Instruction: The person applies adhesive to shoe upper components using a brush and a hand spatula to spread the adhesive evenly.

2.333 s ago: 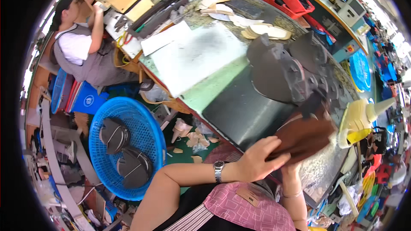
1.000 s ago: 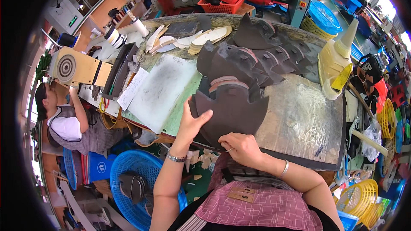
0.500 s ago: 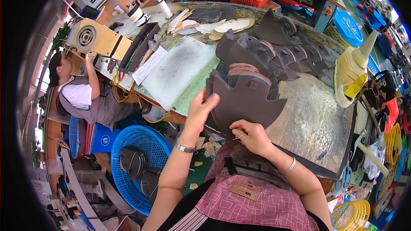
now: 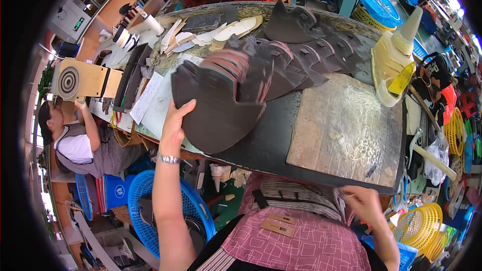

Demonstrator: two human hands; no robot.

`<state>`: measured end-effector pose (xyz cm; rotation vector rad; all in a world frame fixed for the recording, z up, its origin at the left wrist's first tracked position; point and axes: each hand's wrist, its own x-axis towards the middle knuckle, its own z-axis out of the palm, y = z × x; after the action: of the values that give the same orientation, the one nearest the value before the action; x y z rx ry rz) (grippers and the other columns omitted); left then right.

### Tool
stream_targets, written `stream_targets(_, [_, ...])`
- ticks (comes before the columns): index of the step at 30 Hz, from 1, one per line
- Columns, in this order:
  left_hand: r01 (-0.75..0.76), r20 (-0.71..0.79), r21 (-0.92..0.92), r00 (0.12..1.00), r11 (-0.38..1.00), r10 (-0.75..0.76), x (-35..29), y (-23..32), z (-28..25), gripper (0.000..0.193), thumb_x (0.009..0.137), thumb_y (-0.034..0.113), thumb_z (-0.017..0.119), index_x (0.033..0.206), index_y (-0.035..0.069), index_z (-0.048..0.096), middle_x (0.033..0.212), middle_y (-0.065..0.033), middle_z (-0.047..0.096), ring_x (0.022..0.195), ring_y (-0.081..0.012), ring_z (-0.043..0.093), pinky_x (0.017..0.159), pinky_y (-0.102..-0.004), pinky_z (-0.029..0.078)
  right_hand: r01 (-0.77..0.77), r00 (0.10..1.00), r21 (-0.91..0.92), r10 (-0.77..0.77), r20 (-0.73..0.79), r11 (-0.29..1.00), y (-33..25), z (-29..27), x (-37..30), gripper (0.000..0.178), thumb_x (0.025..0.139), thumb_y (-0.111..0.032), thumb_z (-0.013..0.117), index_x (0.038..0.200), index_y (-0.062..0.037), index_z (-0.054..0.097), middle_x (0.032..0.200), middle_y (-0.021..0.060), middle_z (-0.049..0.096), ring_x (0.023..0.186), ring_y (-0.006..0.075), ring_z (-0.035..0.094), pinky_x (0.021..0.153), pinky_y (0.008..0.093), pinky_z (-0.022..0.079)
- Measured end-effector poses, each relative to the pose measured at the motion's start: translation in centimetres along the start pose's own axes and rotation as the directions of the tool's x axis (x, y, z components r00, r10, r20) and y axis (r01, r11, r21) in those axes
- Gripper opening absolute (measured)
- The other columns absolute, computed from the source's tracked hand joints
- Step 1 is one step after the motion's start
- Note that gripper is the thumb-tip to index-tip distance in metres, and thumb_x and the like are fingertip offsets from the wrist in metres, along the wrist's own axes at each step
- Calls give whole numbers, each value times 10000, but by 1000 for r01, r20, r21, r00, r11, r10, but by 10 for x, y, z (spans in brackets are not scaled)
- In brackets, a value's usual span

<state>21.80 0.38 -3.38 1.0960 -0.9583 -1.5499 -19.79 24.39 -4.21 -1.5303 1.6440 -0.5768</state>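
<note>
Head view: the person's left hand (image 4: 175, 126) grips the left edge of a stack of flat dark-brown pieces with pointed corners and a rounded lower edge (image 4: 216, 115), thumb on top and the other fingers mostly hidden beneath. The stack is over the near left part of the table, its upper edges blurred. A row of overlapping dark-brown cut pieces (image 4: 306, 65) lies beyond and to its right. The right hand (image 4: 365, 205), blurred, is near the table's front edge, below a worn grey-brown square board (image 4: 326, 125); its fingers are bent, and whether they hold anything I cannot tell. A cream-yellow plastic container with a conical spout (image 4: 386, 60) stands just beside the board's far right corner.
</note>
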Motion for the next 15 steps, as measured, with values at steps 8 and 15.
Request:
stream_targets(8, [-384,248,911,802,151,544,57,5,8,846,710,131,706,1370,25,189,1304,-195,402,1238,-272,354,1021,-386,256,-83,976,-950,217,-16,302,131,-1,-150,364,567,-251,709,875,-91,599,918,121,581,1000,284,514,912,479,328])
stream_targets(15, [-517,431,834,830,196,355,99,-1,32,405,653,198,727,979,31,555,1112,-157,517,1069,-307,478,923,-368,366,-202,974,-499,227,-12,843,1,-36,-37,292,633,-89,667,907,-28,586,955,135,590,906,325,532,813,408,397])
